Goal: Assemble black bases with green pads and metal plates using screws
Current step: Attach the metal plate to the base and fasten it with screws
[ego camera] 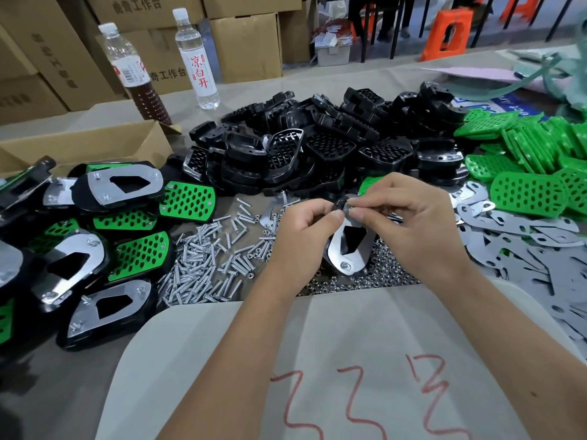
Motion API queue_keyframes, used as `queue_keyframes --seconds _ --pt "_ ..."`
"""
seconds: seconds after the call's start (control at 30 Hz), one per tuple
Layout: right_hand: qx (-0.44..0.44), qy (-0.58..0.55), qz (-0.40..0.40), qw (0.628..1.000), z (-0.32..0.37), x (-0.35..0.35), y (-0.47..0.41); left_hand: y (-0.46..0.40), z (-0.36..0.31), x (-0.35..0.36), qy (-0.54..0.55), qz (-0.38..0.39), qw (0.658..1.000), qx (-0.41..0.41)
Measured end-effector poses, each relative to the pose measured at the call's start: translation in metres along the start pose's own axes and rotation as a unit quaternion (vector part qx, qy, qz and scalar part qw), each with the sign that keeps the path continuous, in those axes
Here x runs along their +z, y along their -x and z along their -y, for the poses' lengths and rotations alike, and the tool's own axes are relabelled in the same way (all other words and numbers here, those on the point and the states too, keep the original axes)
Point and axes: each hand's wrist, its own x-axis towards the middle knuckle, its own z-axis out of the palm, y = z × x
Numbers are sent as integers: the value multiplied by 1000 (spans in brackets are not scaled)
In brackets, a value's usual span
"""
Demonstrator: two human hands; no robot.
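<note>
Pinching at the far end of the metal plate (349, 246), your left hand (305, 230) and right hand (409, 217) meet fingertip to fingertip; its long axis runs back toward you, near screw already seated.

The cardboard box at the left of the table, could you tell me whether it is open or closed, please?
Open. The cardboard box has its flaps spread outward, and finished assemblies lie against its front.
</note>
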Motion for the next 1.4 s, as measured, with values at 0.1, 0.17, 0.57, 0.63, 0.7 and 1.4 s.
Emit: queue_keyframes --seconds 0.1,0.17,0.57,0.63,0.7,1.4 --pt "-26 32 -4 999 1 0 0 0 1 0 1 6 1000 -6" --pt "-22 37 -16 999 1 0 0 0 1 0 2 9 1000 -9" --pt "41 -91 1 995 -5 7 0 -1 4 -1 49 -8 998 -25" --pt "47 -79 8 996 -6 6 -1 -1 6 -1 56 -10 998 -30" --pt "44 -67 12 997 -6 5 -1 -1 6 -1 58 -9 998 -32" --pt "3 4 -1 1000 -2 -1 0 -2 8 -3 57 46 996 -55"
